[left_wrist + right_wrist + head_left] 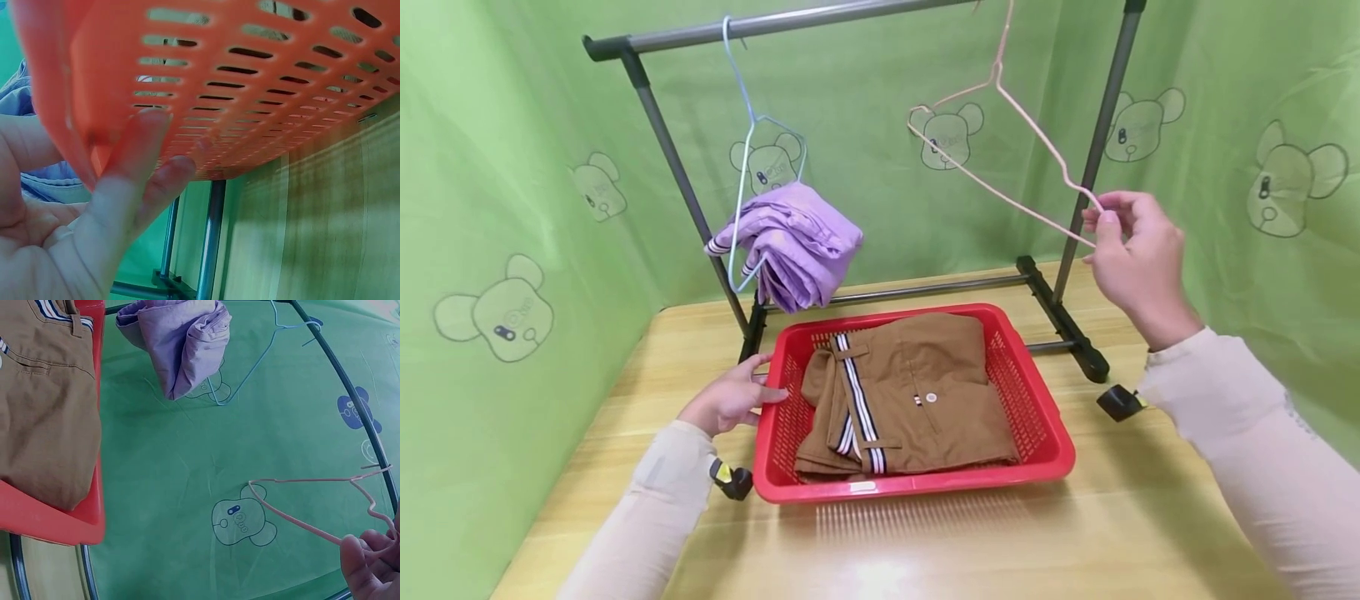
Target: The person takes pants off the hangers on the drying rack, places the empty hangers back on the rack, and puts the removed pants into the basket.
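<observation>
My left hand (pixel 730 398) grips the left rim of a red plastic basket (pixel 1033 408), thumb over the inside and fingers against the perforated outer side (pixel 250 87). In the basket lies a folded pair of brown trousers (pixel 940 375) with a striped waistband. Up at the right, my right hand (pixel 1142 250) pinches the lower right corner of a pink wire hanger (pixel 1037 133). The hanger's hook is at the rail in the right wrist view, and no garment is on it. A blue hanger (pixel 750 125) at the left carries a folded purple garment (pixel 805 237).
A grey metal clothes rack (pixel 850 12) stands behind the basket, its black right foot (pixel 1063 325) near the basket's right side. Green fabric (pixel 865 167) with bear outlines surrounds the wooden table (pixel 970 550) at the back and sides.
</observation>
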A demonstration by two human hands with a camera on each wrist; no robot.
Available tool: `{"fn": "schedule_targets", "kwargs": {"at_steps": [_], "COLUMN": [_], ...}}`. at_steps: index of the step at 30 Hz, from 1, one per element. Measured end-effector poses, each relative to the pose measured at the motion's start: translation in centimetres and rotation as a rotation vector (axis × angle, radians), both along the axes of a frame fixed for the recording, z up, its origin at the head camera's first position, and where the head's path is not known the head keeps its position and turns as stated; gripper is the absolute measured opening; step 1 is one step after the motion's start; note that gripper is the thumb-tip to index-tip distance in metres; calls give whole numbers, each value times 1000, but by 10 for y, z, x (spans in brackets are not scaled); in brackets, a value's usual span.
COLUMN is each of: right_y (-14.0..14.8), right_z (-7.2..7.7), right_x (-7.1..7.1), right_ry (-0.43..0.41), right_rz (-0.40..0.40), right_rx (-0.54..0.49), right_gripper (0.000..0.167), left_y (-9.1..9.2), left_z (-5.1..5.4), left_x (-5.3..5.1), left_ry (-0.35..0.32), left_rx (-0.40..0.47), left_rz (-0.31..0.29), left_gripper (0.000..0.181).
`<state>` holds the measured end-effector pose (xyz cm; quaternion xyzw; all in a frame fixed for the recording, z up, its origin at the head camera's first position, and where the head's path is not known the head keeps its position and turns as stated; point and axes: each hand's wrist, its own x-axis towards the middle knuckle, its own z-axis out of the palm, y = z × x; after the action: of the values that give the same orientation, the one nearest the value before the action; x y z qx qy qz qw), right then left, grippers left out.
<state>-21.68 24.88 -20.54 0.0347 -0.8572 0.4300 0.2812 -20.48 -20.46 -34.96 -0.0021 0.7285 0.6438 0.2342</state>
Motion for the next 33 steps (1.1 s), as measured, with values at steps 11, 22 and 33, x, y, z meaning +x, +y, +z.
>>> {"fn": "schedule_targets", "kwargs": {"at_steps": [11,22,33], "right_y": [9,23,22], "right_z": [-18,-46,-75], "right_x": [2,-4,-11], "right_ry": [-3,-73,-166], "right_rz": [-24,-67,1], "right_rx": [-48,32,69], "right_gripper": [36,41,52], "left_y": [0,0,-1], "left_z": [0,-3,-5], "left_x": [0,0,2], "left_ry": [4,4,5], "left_rx": [16,19,20], "left_rz": [-8,-4,5], "left_gripper": [79,79,78]}}
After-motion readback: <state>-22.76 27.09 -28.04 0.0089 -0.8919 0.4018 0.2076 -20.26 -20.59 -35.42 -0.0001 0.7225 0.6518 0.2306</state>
